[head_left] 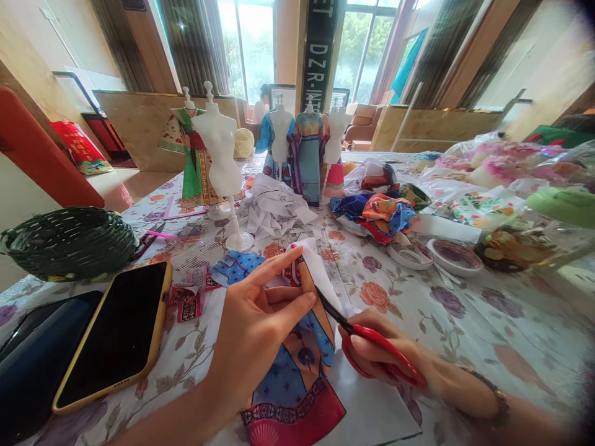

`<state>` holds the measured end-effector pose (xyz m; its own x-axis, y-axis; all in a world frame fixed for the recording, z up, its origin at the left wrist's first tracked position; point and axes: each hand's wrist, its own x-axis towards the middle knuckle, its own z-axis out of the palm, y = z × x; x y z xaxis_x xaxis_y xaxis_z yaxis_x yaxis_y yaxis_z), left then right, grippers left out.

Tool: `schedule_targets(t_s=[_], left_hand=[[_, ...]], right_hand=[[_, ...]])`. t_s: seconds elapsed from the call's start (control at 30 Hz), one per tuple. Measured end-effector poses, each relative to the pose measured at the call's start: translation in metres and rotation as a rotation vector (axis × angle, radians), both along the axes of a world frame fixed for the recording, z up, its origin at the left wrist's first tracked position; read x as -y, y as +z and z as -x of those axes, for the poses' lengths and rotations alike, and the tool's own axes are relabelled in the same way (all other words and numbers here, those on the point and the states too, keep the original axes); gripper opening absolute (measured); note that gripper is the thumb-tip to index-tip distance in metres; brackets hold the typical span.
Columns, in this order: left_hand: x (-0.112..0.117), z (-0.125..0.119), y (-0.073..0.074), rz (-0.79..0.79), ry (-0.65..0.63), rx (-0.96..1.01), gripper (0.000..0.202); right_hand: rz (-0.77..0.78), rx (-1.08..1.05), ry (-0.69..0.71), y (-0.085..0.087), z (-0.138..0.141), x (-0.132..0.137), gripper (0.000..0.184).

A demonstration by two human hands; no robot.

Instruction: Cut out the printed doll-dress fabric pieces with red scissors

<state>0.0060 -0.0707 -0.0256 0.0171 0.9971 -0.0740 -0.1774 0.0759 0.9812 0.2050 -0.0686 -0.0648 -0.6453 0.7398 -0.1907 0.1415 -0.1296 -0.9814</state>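
Note:
My right hand (379, 353) grips a pair of scissors (395, 354) by the red handles. The dark blades point up and left, against the edge of a printed cloth piece (304, 365) in blue, tan and red. With thumb and fingers my left hand (260, 310) pinches that cloth near its upper end, close to the blade tips. White paper or backing (362, 402) lies under the cloth. A blue patterned piece (239, 267) rests just beyond my left hand, and small pink-red scraps (189, 302) lie to its left.
A bare white mannequin (218, 148) stands ahead, with dressed small mannequins (309, 148) behind. White scraps (276, 207) are heaped mid-table. At left are a phone (116, 334) and a dark green basket (69, 243). Tape rolls (454, 257) and bundled fabric (376, 214) sit right.

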Motion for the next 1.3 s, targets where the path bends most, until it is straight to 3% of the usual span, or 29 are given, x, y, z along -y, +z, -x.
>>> schedule_targets(t_s=[0.33, 0.47, 0.77, 1.1, 1.3], left_hand=[[0.000, 0.000, 0.002, -0.032, 0.088, -0.032, 0.041], [-0.001, 0.000, 0.002, -0.017, 0.091, -0.035, 0.044], [-0.003, -0.001, 0.001, -0.029, 0.078, -0.093, 0.046], [0.003, -0.002, 0.003, -0.025, 0.028, -0.047, 0.041], [0.000, -0.001, 0.001, -0.015, 0.037, -0.055, 0.042]], right_hand=[[0.081, 0.048, 0.050, 0.000, 0.000, 0.000, 0.067], [0.097, 0.063, 0.028, 0.005, 0.002, 0.001, 0.069], [0.085, 0.068, 0.032, -0.002, 0.000, 0.000, 0.070], [0.017, 0.098, 0.018, 0.007, 0.001, 0.003, 0.071], [0.024, 0.042, 0.046, -0.005, -0.003, -0.001, 0.064]])
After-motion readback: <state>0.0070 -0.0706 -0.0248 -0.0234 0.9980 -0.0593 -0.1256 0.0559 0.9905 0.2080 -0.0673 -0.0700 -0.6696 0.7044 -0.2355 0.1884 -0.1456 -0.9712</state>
